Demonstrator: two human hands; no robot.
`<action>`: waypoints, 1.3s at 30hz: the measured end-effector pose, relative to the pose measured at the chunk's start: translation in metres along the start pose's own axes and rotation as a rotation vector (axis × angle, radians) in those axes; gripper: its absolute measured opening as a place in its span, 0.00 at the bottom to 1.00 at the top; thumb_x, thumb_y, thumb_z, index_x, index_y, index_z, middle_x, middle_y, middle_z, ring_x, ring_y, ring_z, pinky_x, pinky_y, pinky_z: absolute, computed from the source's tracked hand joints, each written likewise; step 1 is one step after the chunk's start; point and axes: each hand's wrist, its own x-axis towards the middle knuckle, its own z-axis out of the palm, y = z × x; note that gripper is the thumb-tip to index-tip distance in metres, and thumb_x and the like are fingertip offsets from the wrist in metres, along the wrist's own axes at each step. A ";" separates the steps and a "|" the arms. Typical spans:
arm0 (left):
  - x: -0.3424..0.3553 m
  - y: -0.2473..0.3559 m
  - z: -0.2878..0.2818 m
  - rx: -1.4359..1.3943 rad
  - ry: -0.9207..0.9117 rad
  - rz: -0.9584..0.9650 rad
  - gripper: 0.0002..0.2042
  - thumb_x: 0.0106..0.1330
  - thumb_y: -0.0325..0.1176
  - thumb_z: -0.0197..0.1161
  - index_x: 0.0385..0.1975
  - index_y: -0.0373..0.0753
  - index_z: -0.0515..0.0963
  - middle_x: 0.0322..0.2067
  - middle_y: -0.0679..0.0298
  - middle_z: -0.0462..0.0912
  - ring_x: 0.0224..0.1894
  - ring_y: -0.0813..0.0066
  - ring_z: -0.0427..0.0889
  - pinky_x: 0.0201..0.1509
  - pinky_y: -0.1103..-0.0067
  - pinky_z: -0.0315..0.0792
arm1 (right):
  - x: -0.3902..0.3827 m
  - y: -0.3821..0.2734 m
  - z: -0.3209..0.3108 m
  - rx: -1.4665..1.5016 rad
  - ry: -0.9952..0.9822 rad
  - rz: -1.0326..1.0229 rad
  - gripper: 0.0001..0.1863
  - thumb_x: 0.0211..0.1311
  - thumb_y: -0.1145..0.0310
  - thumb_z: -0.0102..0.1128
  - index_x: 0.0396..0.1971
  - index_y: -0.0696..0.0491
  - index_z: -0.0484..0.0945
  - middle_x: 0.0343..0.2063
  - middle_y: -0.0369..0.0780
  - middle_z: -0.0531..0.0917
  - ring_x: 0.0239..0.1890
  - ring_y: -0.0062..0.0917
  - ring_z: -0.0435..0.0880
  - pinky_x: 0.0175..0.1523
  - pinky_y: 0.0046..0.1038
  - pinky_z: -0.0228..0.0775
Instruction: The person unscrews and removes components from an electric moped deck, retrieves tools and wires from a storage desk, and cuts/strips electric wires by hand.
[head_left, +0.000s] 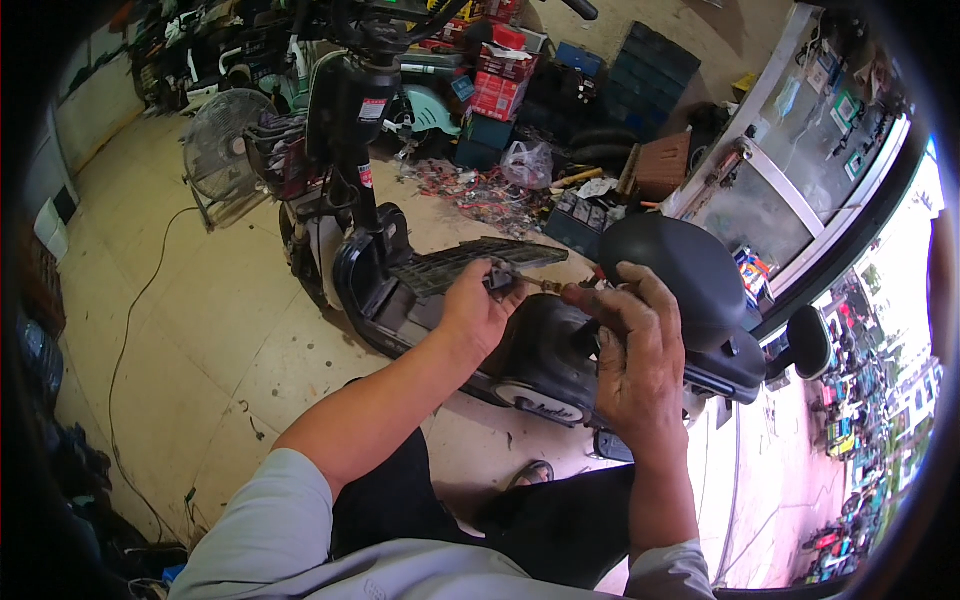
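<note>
My left hand [474, 310] is closed on a small dark part [497, 279], pinched near the fingertips above the scooter's footboard. A screwdriver [543, 285] runs from my right hand toward that part, its thin shaft nearly level. My right hand [642, 335] is raised, with the thumb and fingers around the handle, most of which they hide. Whether the tip sits in the part is too small to tell. Beneath both hands stands a black electric scooter [545, 350], its rubber floor mat [480, 262] tilted up off the footboard. Its black seat [672, 280] is just beyond my right hand.
A floor fan [222, 140] stands at the far left, with a cable [122, 350] trailing across the tiles. Behind the scooter lie tangled wires [478, 195], a plastic bag [528, 163] and red boxes [500, 90]. A glass door [790, 170] is at the right. My sandalled foot [533, 473] is below.
</note>
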 end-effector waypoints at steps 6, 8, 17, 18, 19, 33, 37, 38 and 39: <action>-0.002 0.000 -0.001 0.002 0.022 -0.004 0.09 0.76 0.33 0.54 0.42 0.33 0.75 0.38 0.55 0.83 0.40 0.60 0.85 0.45 0.64 0.86 | -0.001 0.005 0.002 0.014 -0.002 0.073 0.22 0.55 0.81 0.69 0.50 0.59 0.76 0.56 0.53 0.78 0.49 0.50 0.83 0.53 0.42 0.77; -0.002 0.001 -0.003 -0.005 0.018 -0.008 0.09 0.76 0.33 0.54 0.42 0.33 0.75 0.39 0.55 0.83 0.40 0.60 0.85 0.46 0.64 0.86 | 0.004 -0.004 -0.001 0.000 0.004 0.049 0.23 0.55 0.80 0.70 0.51 0.59 0.74 0.53 0.52 0.81 0.51 0.52 0.83 0.53 0.42 0.77; -0.004 -0.001 0.003 0.002 0.060 0.001 0.09 0.77 0.35 0.54 0.43 0.34 0.75 0.39 0.57 0.84 0.41 0.60 0.84 0.47 0.64 0.85 | -0.003 -0.007 0.003 0.143 0.013 0.137 0.19 0.58 0.82 0.66 0.51 0.58 0.77 0.53 0.54 0.80 0.54 0.51 0.81 0.56 0.42 0.76; -0.001 -0.002 0.001 0.002 0.029 -0.009 0.09 0.77 0.35 0.54 0.43 0.34 0.75 0.39 0.56 0.84 0.40 0.60 0.85 0.46 0.64 0.85 | -0.003 -0.010 0.003 0.223 0.025 0.183 0.18 0.59 0.81 0.66 0.49 0.58 0.78 0.53 0.54 0.80 0.53 0.51 0.81 0.54 0.42 0.77; -0.003 -0.002 0.001 0.003 0.002 -0.017 0.09 0.77 0.35 0.54 0.43 0.34 0.75 0.39 0.56 0.84 0.40 0.60 0.85 0.46 0.64 0.85 | -0.003 -0.010 0.000 0.196 0.016 0.206 0.18 0.59 0.81 0.66 0.49 0.58 0.78 0.54 0.54 0.79 0.53 0.51 0.81 0.53 0.42 0.77; -0.003 0.001 -0.001 0.025 -0.005 0.000 0.09 0.77 0.34 0.52 0.42 0.34 0.75 0.38 0.56 0.83 0.41 0.60 0.85 0.47 0.65 0.85 | -0.003 0.007 -0.001 0.006 0.020 0.141 0.23 0.58 0.81 0.67 0.55 0.58 0.75 0.50 0.50 0.83 0.44 0.45 0.86 0.46 0.35 0.80; -0.005 -0.004 0.002 0.030 -0.005 -0.015 0.09 0.77 0.34 0.53 0.41 0.34 0.75 0.38 0.56 0.83 0.41 0.60 0.84 0.48 0.65 0.85 | -0.007 -0.001 0.001 0.028 0.070 0.217 0.23 0.57 0.79 0.69 0.53 0.59 0.76 0.46 0.48 0.85 0.40 0.44 0.86 0.46 0.36 0.80; -0.005 -0.004 0.001 0.031 -0.007 -0.018 0.09 0.77 0.34 0.53 0.41 0.34 0.75 0.38 0.56 0.83 0.41 0.60 0.84 0.48 0.65 0.85 | -0.010 -0.004 0.001 0.196 0.040 0.389 0.22 0.56 0.81 0.68 0.52 0.58 0.76 0.50 0.49 0.83 0.44 0.46 0.84 0.50 0.39 0.79; -0.007 -0.004 0.000 0.026 -0.007 -0.012 0.09 0.77 0.34 0.53 0.41 0.34 0.75 0.38 0.56 0.83 0.41 0.60 0.84 0.48 0.65 0.85 | -0.019 0.006 0.002 0.211 -0.076 0.429 0.22 0.55 0.83 0.66 0.51 0.58 0.76 0.54 0.51 0.80 0.50 0.49 0.82 0.54 0.41 0.76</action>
